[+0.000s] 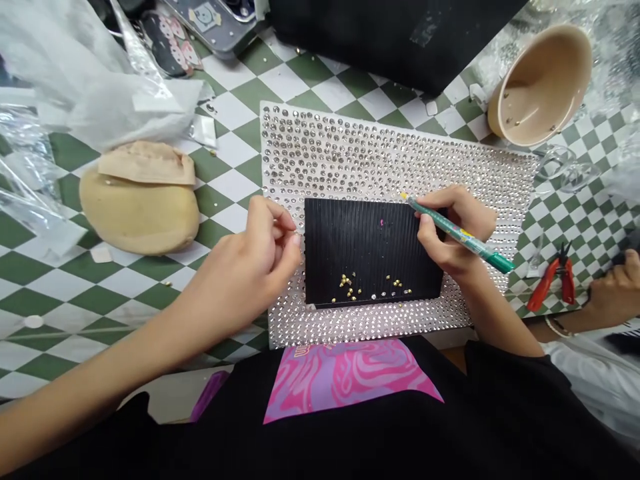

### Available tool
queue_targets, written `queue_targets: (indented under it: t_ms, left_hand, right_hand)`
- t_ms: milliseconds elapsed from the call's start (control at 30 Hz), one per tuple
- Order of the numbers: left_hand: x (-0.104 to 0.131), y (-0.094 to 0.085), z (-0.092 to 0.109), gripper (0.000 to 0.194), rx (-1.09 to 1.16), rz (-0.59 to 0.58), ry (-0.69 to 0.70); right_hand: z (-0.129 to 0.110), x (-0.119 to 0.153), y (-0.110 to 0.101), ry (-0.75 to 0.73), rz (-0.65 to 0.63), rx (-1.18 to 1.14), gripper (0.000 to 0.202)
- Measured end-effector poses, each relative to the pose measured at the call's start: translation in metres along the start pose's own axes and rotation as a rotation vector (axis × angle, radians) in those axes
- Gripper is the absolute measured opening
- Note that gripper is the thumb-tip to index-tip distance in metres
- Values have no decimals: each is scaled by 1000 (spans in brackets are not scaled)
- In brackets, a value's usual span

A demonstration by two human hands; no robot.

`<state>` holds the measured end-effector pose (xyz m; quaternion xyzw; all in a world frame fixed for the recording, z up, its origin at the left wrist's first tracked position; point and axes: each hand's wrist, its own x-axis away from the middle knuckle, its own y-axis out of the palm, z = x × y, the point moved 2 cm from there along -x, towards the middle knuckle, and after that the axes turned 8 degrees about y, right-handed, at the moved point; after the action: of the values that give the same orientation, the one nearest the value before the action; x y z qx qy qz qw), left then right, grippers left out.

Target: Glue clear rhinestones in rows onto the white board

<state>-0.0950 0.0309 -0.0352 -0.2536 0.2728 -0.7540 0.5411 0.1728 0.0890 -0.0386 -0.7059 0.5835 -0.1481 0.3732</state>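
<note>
A black ridged tray [360, 253] lies on a sheet studded with rhinestones [325, 147]. Several small gold and clear stones [346, 283] are scattered along the tray's lower part, and a tiny pink piece sits near its top. My right hand [457, 230] grips a green pen-like tool [465, 239], its yellow tip over the tray's upper edge. Left of the tray, my left hand [263, 257] has thumb and forefinger pinched together beside the sheet; a tiny pale speck shows at the fingertips, too small to name.
A beige cup [545, 87] stands tilted at the upper right. Red-handled pliers [553, 277] lie near another person's hand [620, 290]. At left are a yellowish rounded object [140, 207] and plastic bags [90, 73]. A black box [390, 40] is at the back.
</note>
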Motion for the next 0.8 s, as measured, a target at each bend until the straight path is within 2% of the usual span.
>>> queue_targets:
  t_ms: [233, 400, 467, 600, 667, 800]
  left_hand:
    - [-3, 3, -5, 12, 56, 239, 49]
    - [-3, 6, -5, 14, -187, 362, 205]
    - [-5, 8, -7, 13, -227, 374, 306]
    - [-4, 10, -13, 12, -246, 346, 447]
    - [-2, 11, -15, 15, -292, 295, 478]
    - [3, 13, -15, 20, -329, 227, 510]
  right_hand:
    - [-3, -1, 1, -31, -28, 14, 18]
    - [-1, -1, -2, -40, 33, -72, 17]
    - [-4, -1, -7, -25, 69, -111, 20]
    - [-15, 8, -22, 86, 62, -135, 33]
    - [-23, 16, -29, 136, 16, -165, 39]
    - [-37, 38, -33, 119, -111, -153, 38]
